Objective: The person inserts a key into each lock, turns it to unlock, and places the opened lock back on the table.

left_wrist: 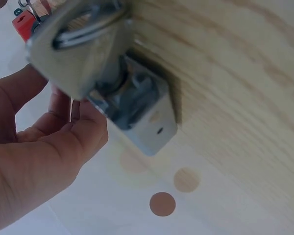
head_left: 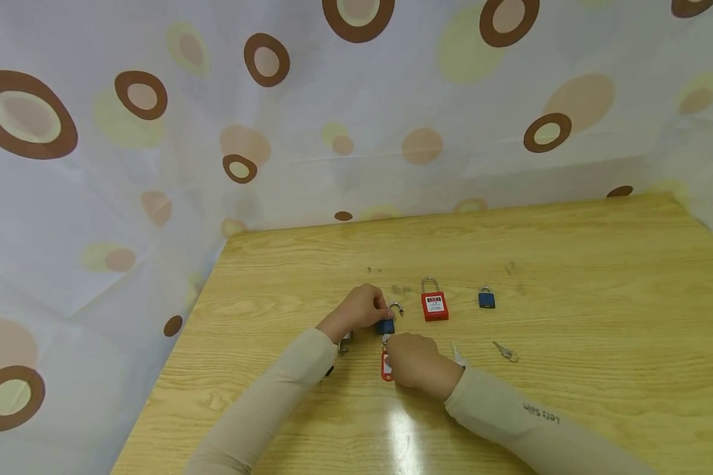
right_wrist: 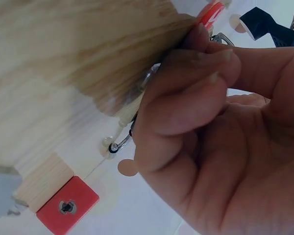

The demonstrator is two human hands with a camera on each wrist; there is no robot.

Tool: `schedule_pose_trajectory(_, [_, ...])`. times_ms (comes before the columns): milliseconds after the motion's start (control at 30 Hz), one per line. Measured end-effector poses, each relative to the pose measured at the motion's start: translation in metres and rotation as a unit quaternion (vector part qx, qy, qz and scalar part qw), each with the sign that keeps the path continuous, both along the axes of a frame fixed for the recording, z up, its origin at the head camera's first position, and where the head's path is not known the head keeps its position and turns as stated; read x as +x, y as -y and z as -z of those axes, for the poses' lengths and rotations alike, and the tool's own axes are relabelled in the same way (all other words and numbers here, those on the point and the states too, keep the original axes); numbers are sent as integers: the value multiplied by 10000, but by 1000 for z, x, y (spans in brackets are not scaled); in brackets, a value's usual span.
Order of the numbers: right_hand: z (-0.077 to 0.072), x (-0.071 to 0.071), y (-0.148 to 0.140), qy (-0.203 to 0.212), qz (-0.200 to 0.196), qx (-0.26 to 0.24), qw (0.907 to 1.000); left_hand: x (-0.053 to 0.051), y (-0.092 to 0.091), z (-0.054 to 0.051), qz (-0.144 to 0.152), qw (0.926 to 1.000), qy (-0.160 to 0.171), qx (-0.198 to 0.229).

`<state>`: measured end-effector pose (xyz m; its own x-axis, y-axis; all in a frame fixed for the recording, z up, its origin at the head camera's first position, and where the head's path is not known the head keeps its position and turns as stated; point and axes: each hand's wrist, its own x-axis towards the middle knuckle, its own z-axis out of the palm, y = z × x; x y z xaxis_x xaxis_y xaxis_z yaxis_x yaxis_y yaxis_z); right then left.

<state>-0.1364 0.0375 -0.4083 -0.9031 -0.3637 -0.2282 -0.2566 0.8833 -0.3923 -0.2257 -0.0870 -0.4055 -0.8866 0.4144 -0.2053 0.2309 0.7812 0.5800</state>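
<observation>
In the head view my left hand grips a small blue padlock whose shackle stands open. Just below it, my right hand has curled fingers at a key with a red tag, by the lock's lower end. The left wrist view has the left hand partly behind a large, blurred silver lock. In the right wrist view the right hand pinches near the red tag; the key itself is hidden there.
A red padlock and another blue padlock lie on the wooden table to the right. Loose keys lie nearer, right of the right hand. A metal lock sits beneath the left wrist. Patterned cloth hangs behind.
</observation>
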Motion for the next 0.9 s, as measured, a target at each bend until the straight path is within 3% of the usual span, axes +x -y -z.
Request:
schedule_pose_trajectory(367, [5, 2, -8, 208, 126, -279, 9993, -3, 3, -1, -52, 9999, -31, 81])
schedule_pose_trajectory(700, [-14, 7, -32, 140, 137, -1171, 9929, 7, 10, -36, 48, 9970, -120, 762])
schedule_pose_trajectory(900, [-19, 3, -42, 106, -4, -1603, 9870, 13, 8, -48, 163, 9917, -139, 1269])
